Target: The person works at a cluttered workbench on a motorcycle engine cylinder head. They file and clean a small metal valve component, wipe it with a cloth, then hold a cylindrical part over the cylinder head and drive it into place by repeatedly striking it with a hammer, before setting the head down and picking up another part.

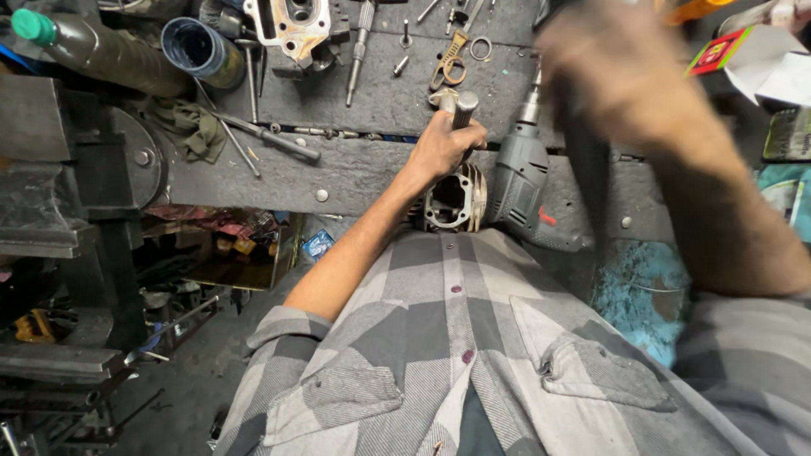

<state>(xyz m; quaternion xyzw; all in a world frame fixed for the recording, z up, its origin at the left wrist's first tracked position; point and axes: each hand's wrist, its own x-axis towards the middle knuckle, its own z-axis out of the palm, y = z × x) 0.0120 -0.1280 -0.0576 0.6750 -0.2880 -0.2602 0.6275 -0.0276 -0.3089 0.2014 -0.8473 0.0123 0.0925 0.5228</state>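
Just left hand [441, 148] gripping rod [464, 110].

Grimy matt bench [363, 173], rough and scuffed, looks like painted metal with bolt heads showing. Finned cylinder [456, 198] in dull cast metal, oily around the bore. Shiny steel rod [463, 108] gripped in the left hand [439, 148], smooth and bright on its end. Grey plastic drill [519, 190], matt, dusty, with a bare metal chuck. Greasy olive rag [193, 127], crumpled cloth. Dark glossy plastic bottle [101, 51] with a green cap. Soft brushed-cotton plaid shirt [456, 355], grey, matt. Right hand [621, 72] too blurred to tell much.
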